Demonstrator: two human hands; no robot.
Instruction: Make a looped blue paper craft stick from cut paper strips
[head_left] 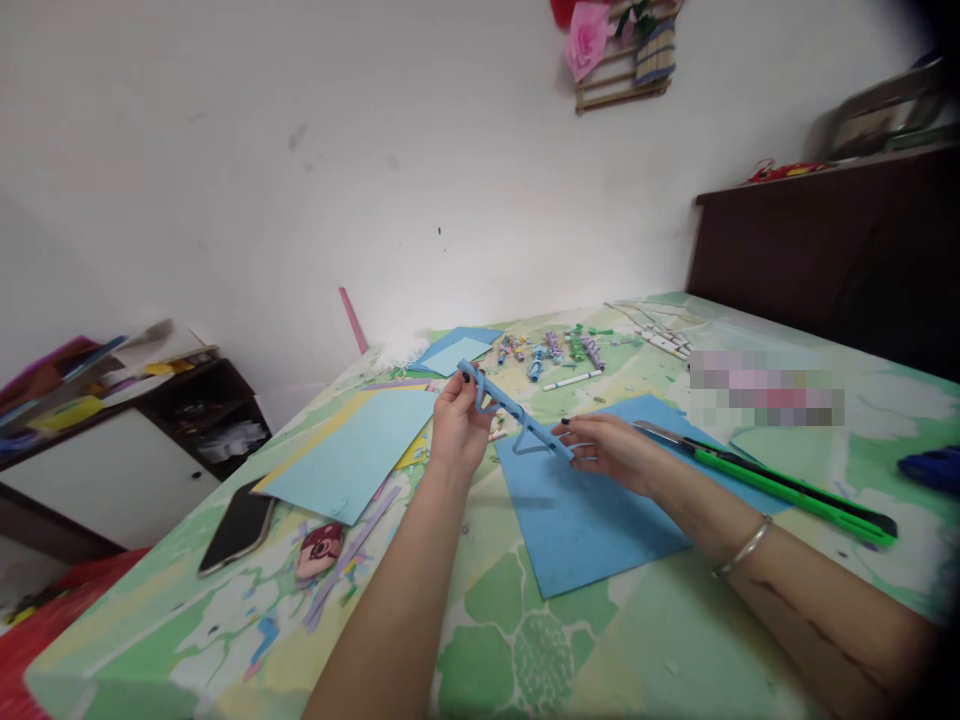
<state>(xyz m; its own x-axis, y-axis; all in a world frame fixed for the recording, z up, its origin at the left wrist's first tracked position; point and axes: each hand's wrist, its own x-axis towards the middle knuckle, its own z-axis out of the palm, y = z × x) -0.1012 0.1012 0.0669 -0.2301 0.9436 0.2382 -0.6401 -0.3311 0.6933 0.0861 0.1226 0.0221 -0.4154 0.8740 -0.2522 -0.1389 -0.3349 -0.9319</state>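
A narrow blue paper strip (517,412) with cut-out slots and a thin dangling piece is held slanting over the table. Its upper end is pinched between the fingers of my left hand (457,425). At the lower end, the fingers of my right hand (615,450) close on the strip. Beneath it lie blue paper sheets (600,530) on the flowered tablecloth. A green utility knife (795,490) with its blade out rests on the right, just past my right wrist. Left of my left hand is a stack of light blue and yellow paper (352,450).
A phone (238,528), a reddish-brown bear-face case (320,552) and paper scraps lie at the left. Several small curled paper pieces (553,348) and a white marker (573,380) sit at the back. A dark cabinet (810,240) stands right; a blue object (930,468) lies near the right edge.
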